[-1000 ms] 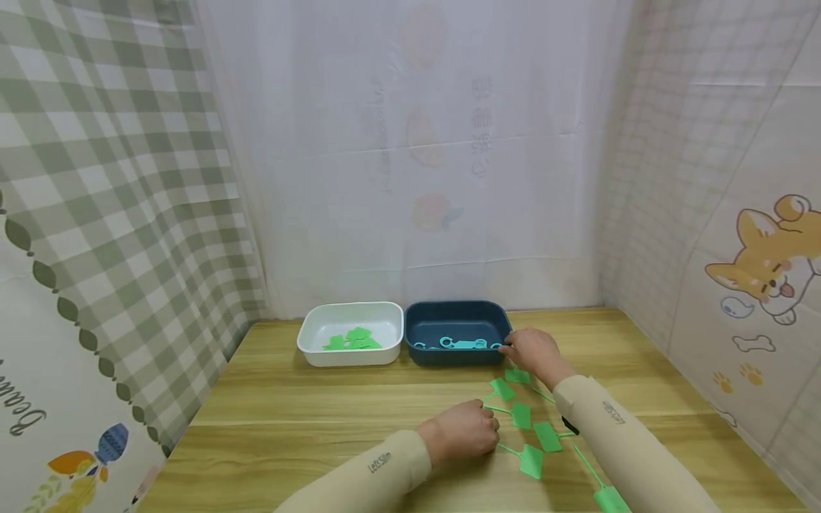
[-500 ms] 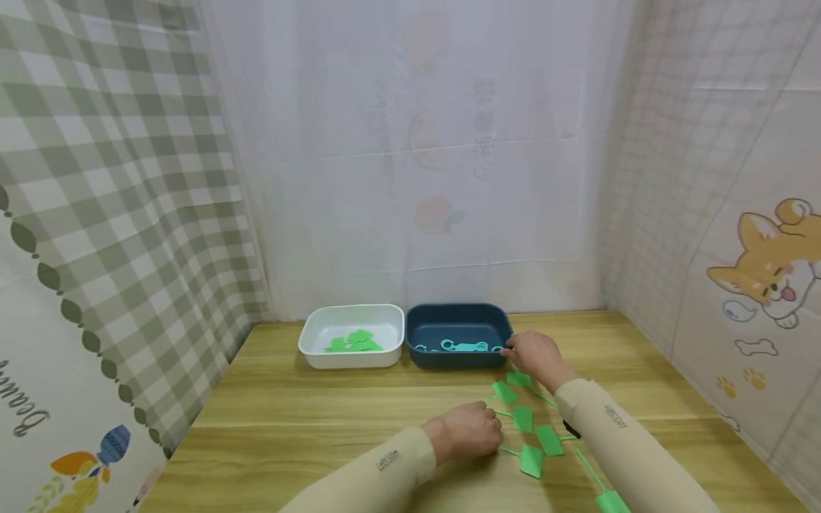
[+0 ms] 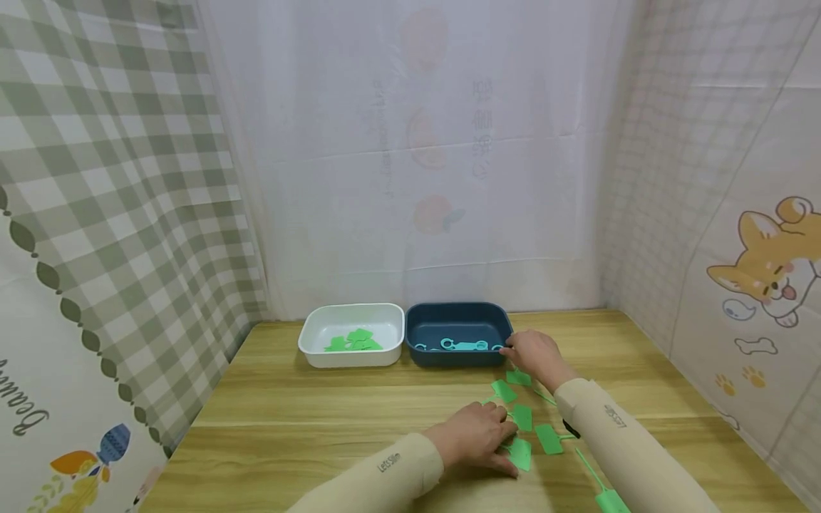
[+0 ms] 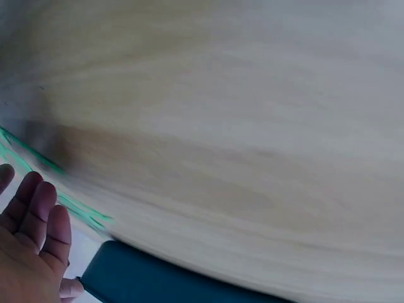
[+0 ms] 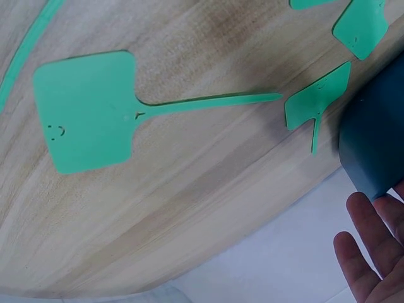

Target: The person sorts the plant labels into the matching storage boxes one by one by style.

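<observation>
My left hand is low over the table with its fingers spread, over the stems of two green plant labels, one being the near label. In the left wrist view, the fingers look loosely extended. At the front right corner of the dark blue bin, my right hand holds the rim; the right wrist view partly hides the thumb and fingertips behind the bin. Inside that bin lie turquoise pieces with ring-shaped ends. Other labels are scattered around my hands, including a large one in the right wrist view.
A white bin with several green labels stands left of the dark blue bin. Both sit towards the back of the wooden table. Cloth curtains enclose the back and sides.
My left hand has uncurled and shifted slightly right, its fingers now spread over the label stems. My right hand has stayed at the bin's corner.
</observation>
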